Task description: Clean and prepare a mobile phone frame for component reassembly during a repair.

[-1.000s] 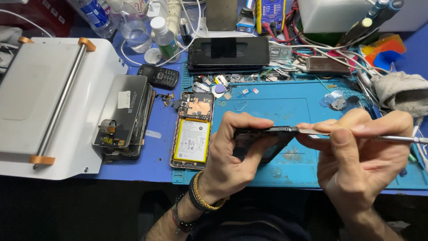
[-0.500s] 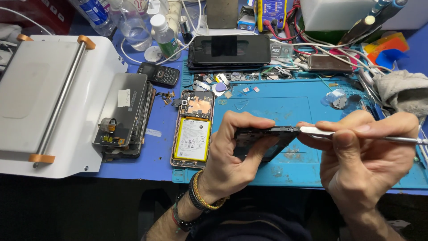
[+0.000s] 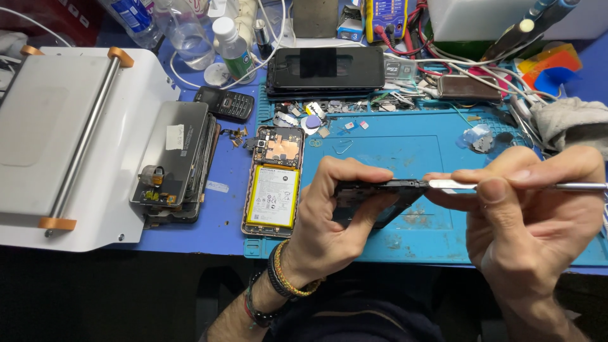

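My left hand grips a dark phone frame on edge above the blue work mat. My right hand pinches a thin metal pry tool, its flat tip resting against the right end of the frame. An opened phone with a yellow-edged battery and an exposed board lies flat just left of my left hand. Beaded bracelets circle my left wrist.
A white machine with a metal roller bar fills the left side, with a stack of phone screens on it. A black phone, a small keypad phone, bottles, cables, small parts and a grey cloth crowd the back.
Both hands keep their grip; the frame and the tool have barely shifted. The view has drifted slightly.
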